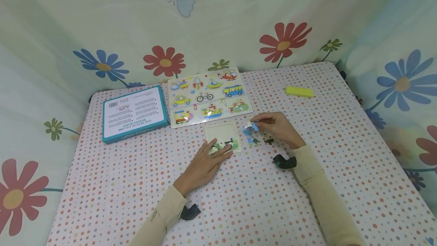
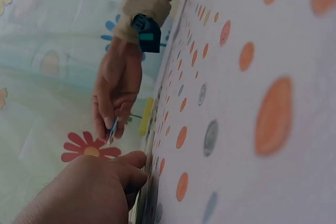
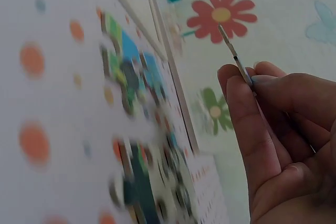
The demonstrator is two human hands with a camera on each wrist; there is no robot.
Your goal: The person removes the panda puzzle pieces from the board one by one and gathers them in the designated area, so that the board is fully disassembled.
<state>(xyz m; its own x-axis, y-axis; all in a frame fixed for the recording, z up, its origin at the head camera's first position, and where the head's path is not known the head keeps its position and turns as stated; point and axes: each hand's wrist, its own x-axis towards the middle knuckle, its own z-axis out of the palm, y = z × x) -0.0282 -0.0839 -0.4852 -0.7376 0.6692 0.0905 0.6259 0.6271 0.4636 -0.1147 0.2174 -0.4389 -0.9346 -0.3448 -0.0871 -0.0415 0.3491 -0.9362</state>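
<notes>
A small square puzzle tray [image 1: 222,126] lies on the table, with fitted picture pieces along its near side. My left hand [image 1: 201,165] rests on that near side, fingers spread over the pieces and partly covering them. Just right of the tray, my right hand [image 1: 277,127] pinches a thin jigsaw piece [image 1: 252,127] between thumb and fingers, raised above the table. The right wrist view shows this jigsaw piece [image 3: 237,60] edge-on. Below it lie several loose jigsaw pieces [image 1: 253,142], blue, green and dark, some partly overlapping in view.
Behind the tray lies a vehicle picture board [image 1: 218,100]. A teal-edged box [image 1: 134,113] sits to its left, and a yellow block [image 1: 299,92] at the back right. Dark wrist mounts [image 1: 285,161] sit by both sleeves. A flowered curtain [image 1: 225,18] surrounds the dotted table.
</notes>
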